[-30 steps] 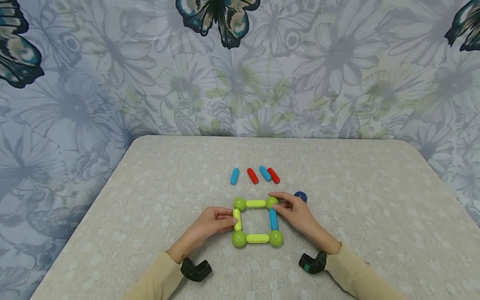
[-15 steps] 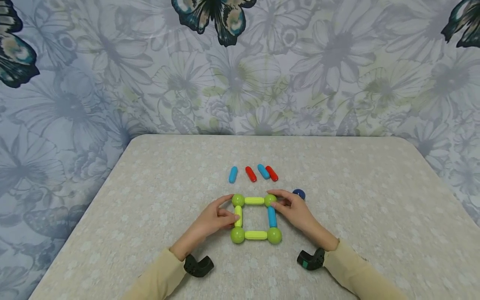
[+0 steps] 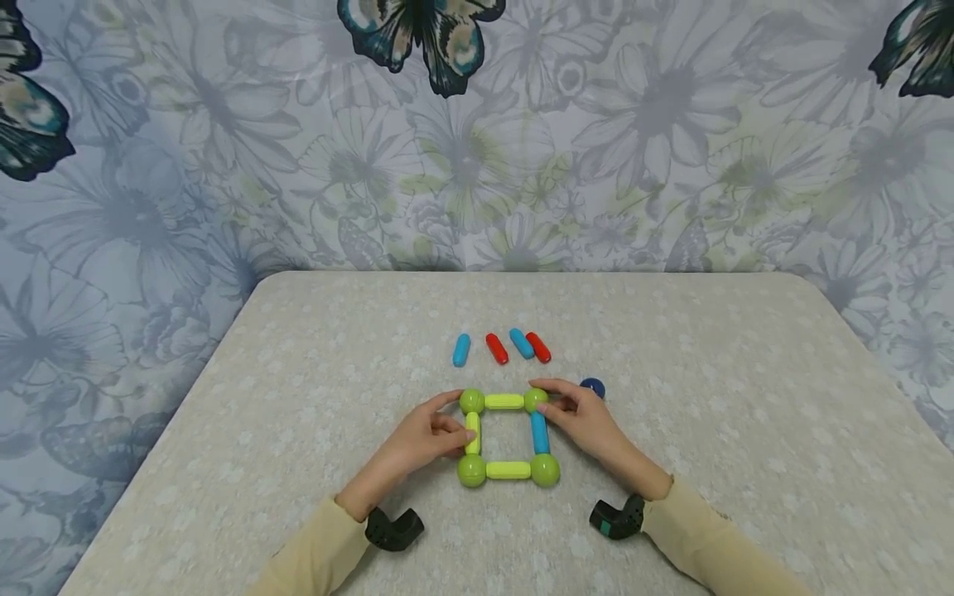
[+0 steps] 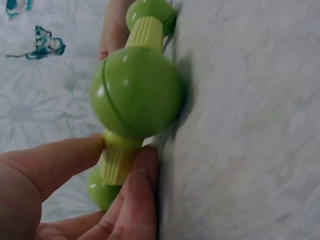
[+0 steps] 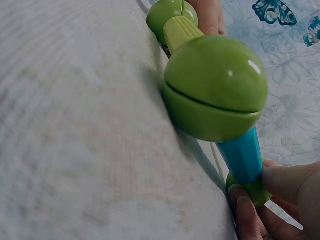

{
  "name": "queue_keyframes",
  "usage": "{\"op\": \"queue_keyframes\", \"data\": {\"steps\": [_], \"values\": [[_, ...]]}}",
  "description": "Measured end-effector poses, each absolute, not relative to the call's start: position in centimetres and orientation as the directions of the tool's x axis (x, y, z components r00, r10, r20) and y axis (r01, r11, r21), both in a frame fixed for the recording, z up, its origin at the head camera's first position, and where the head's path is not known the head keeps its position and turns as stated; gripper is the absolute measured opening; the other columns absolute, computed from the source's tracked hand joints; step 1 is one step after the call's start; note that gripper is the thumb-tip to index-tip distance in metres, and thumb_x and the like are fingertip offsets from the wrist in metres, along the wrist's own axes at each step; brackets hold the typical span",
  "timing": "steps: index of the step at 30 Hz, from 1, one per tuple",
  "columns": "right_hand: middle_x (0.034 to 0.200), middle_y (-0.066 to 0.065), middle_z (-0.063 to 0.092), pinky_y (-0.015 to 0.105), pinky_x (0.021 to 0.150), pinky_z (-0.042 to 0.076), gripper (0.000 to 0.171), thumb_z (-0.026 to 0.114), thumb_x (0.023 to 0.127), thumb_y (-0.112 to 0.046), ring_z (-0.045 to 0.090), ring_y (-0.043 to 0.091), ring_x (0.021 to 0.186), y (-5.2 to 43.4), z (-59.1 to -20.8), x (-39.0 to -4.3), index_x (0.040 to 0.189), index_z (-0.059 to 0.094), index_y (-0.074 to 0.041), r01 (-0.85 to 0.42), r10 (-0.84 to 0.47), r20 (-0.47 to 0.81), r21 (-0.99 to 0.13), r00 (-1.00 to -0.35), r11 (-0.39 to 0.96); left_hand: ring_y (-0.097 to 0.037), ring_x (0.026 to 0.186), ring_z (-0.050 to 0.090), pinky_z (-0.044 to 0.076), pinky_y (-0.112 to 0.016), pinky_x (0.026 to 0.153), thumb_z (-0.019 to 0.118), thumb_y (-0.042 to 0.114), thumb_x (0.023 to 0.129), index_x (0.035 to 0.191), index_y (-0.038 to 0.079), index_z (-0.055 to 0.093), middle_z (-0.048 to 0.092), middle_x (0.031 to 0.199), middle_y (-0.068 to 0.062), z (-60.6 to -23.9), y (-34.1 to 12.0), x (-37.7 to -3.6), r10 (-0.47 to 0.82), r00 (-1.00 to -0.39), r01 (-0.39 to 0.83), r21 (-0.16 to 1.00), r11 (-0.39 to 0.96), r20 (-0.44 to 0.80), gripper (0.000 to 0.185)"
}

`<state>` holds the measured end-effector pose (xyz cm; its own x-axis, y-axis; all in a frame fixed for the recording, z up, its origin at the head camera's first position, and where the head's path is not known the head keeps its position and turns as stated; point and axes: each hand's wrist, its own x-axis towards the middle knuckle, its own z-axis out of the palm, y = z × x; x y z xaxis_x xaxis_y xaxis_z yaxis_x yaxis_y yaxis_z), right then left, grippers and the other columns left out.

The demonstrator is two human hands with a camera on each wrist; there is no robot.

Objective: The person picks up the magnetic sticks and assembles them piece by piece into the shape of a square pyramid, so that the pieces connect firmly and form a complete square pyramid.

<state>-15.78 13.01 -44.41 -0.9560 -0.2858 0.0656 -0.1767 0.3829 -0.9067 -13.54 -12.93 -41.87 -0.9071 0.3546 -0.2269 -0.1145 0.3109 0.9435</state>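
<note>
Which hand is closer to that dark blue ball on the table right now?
Right. The right hand sits just beside the dark blue ball, pinching the square's far-right green ball. The left hand is across the square, holding its left yellow-green rod.

Head camera sits above my hands, looking forward and down across the pale speckled table [image 3: 298,397] to the flowered butterfly wall cloth [image 3: 224,149], taking in the whole square frame of green plastic balls and rods [image 3: 507,470]. Both wrist cameras lie low at table level, very close, rolled sideways. They share that frame from opposite sides: left on the near-left green ball [image 4: 136,92], right on the near-right green ball [image 5: 215,85].
</note>
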Motion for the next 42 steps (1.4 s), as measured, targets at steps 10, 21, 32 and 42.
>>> {"op": "queue_keyframes", "data": {"steps": [10, 21, 32, 42], "values": [[0.100, 0.003, 0.064, 0.024, 0.058, 0.044, 0.033, 0.064, 0.090, -0.011, 0.055, 0.015, 0.069, 13.4, -45.2, -15.0, 0.123, 0.062, -0.010, -0.167, -0.285, 0.058, -0.911, -0.957, 0.376, -0.024, 0.088, 0.061, 0.052, -0.034, 0.076, 0.060, 0.017, 0.093, 0.127, -0.001, 0.054, 0.060, 0.100, -0.013, -42.0, -14.7, -20.3, 0.230, -0.954, -0.100, 0.928, 0.358, -0.191, 0.038], [0.112, 0.010, 0.062, 0.024, 0.058, 0.045, 0.034, 0.064, 0.090, -0.009, 0.057, 0.016, 0.072, 13.1, -45.4, -14.9, 0.123, 0.061, -0.005, -0.194, -0.306, 0.088, -0.921, -0.948, 0.337, -0.023, 0.079, 0.057, 0.048, -0.032, 0.066, 0.071, 0.020, 0.085, 0.116, 0.001, 0.063, 0.062, 0.097, -0.012, -42.0, -12.5, -24.7, 0.127, -0.983, -0.009, 0.728, 0.686, -0.132, 0.037], [0.111, 0.009, 0.062, 0.024, 0.057, 0.045, 0.033, 0.064, 0.090, -0.009, 0.055, 0.014, 0.068, 13.1, -45.1, -15.8, 0.123, 0.061, -0.005, -0.240, -0.315, 0.126, -0.903, -0.941, 0.356, -0.023, 0.082, 0.058, 0.049, -0.033, 0.066, 0.067, 0.016, 0.087, 0.118, 0.003, 0.062, 0.063, 0.096, -0.010, -41.4, -14.1, -23.5, 0.149, -0.986, 0.036, 0.765, 0.644, -0.079, 0.034], [0.112, 0.019, 0.060, 0.022, 0.057, 0.042, 0.032, 0.061, 0.090, 0.001, 0.054, 0.024, 0.069, 12.5, -41.5, -14.7, 0.122, 0.058, 0.006, -0.205, -0.307, 0.091, -0.909, -0.947, 0.362, -0.023, 0.100, 0.059, 0.047, -0.037, 0.088, 0.063, 0.017, 0.092, 0.128, -0.006, 0.051, 0.060, 0.114, -0.017, -40.7, -15.5, -18.8, 0.390, -0.907, -0.113, 0.984, 0.138, -0.159, 0.044]]}}
